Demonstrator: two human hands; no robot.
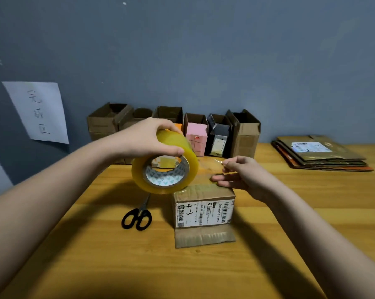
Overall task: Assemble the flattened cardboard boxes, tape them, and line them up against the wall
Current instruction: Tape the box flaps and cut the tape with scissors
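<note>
A small cardboard box (204, 212) with a white shipping label stands mid-table, one flap lying flat toward me. My left hand (147, 139) grips a big roll of clear yellowish tape (165, 162) held in the air just left of and above the box. My right hand (240, 173) pinches the free end of the tape strip (206, 167) above the box's far top edge, its lower fingers stretched out over the box top. Along the blue wall stands a row of several assembled boxes (244, 134), tops open.
Black-handled scissors (137, 217) lie on the wooden table (96, 255) left of the box. A stack of flattened cardboard boxes (320, 154) sits at the back right. A white paper sign (40, 111) hangs on the wall at left.
</note>
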